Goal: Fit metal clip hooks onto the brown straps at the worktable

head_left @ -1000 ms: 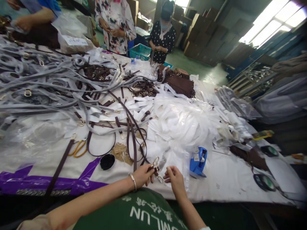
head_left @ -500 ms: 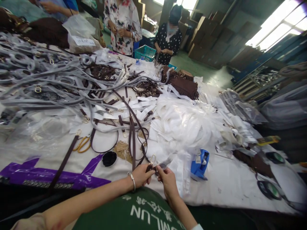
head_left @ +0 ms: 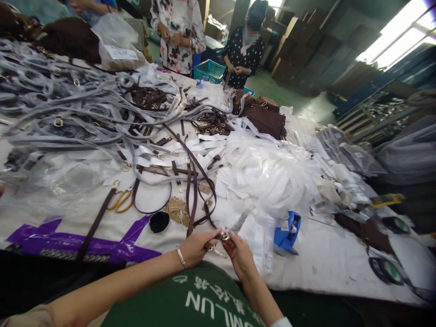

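Note:
Near the table's front edge, a dark brown strap (head_left: 201, 170) runs down to my hands and ends in a gold metal buckle (head_left: 225, 235). My left hand (head_left: 197, 247) pinches the strap end beside the buckle, with another metal clasp (head_left: 210, 246) hanging under its fingers. From the other side, my right hand (head_left: 241, 255) has its thumb and fingertips closed on the buckle. A grey plastic strip (head_left: 242, 219) lies just beyond my right fingertips; whether it is attached to the strap I cannot tell.
Orange-handled scissors (head_left: 120, 201), tan paper tags (head_left: 177, 211) and a round black pad (head_left: 159, 222) lie to the left. At the right stands a blue tape dispenser (head_left: 288, 232). Wrapped straps (head_left: 95, 111) and white plastic bags (head_left: 265, 168) are heaped beyond. Co-workers stand across the table.
My fingers have shifted on the strap end; the clasp that stood upright above them now hangs below my left hand. The buckle now shows between both hands. The view has moved slightly.

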`<state>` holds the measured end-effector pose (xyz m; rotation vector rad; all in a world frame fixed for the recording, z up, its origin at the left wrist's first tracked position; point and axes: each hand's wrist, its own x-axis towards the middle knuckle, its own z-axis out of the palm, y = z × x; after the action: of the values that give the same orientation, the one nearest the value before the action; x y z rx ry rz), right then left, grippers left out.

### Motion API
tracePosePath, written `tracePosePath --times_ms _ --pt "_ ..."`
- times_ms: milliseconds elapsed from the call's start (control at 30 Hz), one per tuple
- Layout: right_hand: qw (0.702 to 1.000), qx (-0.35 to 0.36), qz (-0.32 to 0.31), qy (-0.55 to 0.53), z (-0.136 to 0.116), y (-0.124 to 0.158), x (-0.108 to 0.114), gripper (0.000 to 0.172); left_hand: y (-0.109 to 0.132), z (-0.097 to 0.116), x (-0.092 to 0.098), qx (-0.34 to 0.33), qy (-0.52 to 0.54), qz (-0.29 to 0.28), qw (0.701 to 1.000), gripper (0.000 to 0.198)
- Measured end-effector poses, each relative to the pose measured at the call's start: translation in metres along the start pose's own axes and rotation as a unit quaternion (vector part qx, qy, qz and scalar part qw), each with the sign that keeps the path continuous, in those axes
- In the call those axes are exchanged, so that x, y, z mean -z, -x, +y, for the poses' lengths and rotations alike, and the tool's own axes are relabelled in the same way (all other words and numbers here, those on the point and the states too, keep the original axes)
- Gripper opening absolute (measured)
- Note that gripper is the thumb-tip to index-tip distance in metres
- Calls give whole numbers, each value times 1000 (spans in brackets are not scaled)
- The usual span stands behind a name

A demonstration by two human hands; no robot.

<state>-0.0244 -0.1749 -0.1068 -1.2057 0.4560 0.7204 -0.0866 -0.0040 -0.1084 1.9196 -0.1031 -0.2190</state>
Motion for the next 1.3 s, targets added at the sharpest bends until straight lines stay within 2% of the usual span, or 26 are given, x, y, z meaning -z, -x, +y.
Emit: tracePosePath --times_ms 33,100,133,200,300,367,500,633,733,833,967,1067,1300 --pt "1000 11 -8 -3 -1 0 -3 32 0 2 -1 67 106 -12 992 44" --pt "999 27 -28 3 -3 1 -8 40 -1 7 -1 165 262 -51 949 53" --pt "998 37 -33 34 -5 1 -9 42 -2 9 0 193 302 -64 932 56" --pt "989 54 -26 134 -8 0 -8 41 -5 11 3 223 318 -51 920 54" --pt "953 99 38 284 -14 1 -3 38 -7 11 8 242 254 14 936 44" --pt "927 142 76 338 -17 5 -1 33 -8 11 11 227 188 32 955 39" --pt "874 199 74 436 -20 15 -10 24 -7 15 14 147 42 33 988 37" --pt "843 201 78 492 -16 14 -19 14 -4 20 15 90 -54 30 994 30" --pt "842 196 84 496 -13 10 -19 14 -3 23 16 87 -105 15 991 26" --pt "855 196 79 474 -11 9 -18 17 -3 24 15 77 -136 11 988 24" --pt "881 183 72 431 -10 9 -16 26 -3 24 13 76 -137 13 988 23" --pt "888 181 78 415 -8 10 -15 35 -3 23 12 79 -137 8 987 22" --pt "893 165 76 411 -6 11 -12 31 -3 22 9 71 -125 -6 990 25"
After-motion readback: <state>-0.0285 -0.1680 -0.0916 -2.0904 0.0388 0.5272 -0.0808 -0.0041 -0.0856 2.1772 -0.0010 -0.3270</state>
